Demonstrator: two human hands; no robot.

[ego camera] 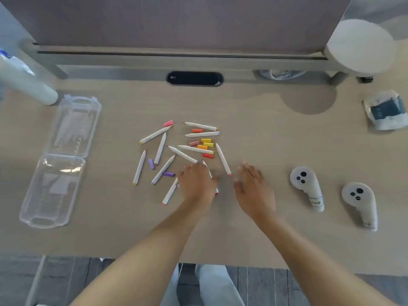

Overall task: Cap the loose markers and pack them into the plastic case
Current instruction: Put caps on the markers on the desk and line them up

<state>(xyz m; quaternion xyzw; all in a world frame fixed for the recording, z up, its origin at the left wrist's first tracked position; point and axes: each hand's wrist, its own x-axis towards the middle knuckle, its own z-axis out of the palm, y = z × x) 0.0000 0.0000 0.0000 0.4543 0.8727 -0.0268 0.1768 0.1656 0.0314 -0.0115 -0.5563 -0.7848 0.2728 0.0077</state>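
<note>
One camera only, worn on my head, looking forward and steeply down over the table (254,133). It sits close enough that my forearms run in from the bottom edge. The wide lens bows the table's far rail, and past the near edge the floor (276,288) shows.

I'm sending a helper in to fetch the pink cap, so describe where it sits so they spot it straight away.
Start at the black oval slot at the back of the desk and come toward the scattered markers. The pink cap lies at the far left corner of that pile, beside the tip of a slanting marker. It lies alone, apart from the yellow and orange caps clustered to the right.
</note>
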